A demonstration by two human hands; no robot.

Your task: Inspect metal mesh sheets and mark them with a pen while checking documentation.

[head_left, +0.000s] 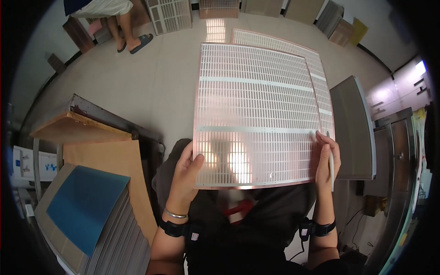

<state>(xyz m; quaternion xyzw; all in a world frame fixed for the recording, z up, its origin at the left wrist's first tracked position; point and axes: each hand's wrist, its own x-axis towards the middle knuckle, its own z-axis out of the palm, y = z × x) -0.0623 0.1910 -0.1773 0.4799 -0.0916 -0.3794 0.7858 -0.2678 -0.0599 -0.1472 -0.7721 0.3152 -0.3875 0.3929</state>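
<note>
A large circuit board panel (256,110), with copper-coloured edges and rows of small white rectangles, stands tilted in front of me above my lap. My left hand (187,169) grips its lower left edge, thumb on the face and fingers behind. At the lower right edge, my right hand (328,158) is closed, its fingertips against the panel. A thin white pen-like stick (331,169) is held in that hand, pointing down. Behind the first panel a similar second panel (323,75) shows along the top and right, mostly hidden.
At left stands a stack of thin boards (114,233) topped by a blue sheet (89,201), beside a wooden shelf (68,121). A grey panel (353,133) stands at right, near a metal cabinet (398,156). Far off, a person (121,27) stands near more panels (169,16) against the wall.
</note>
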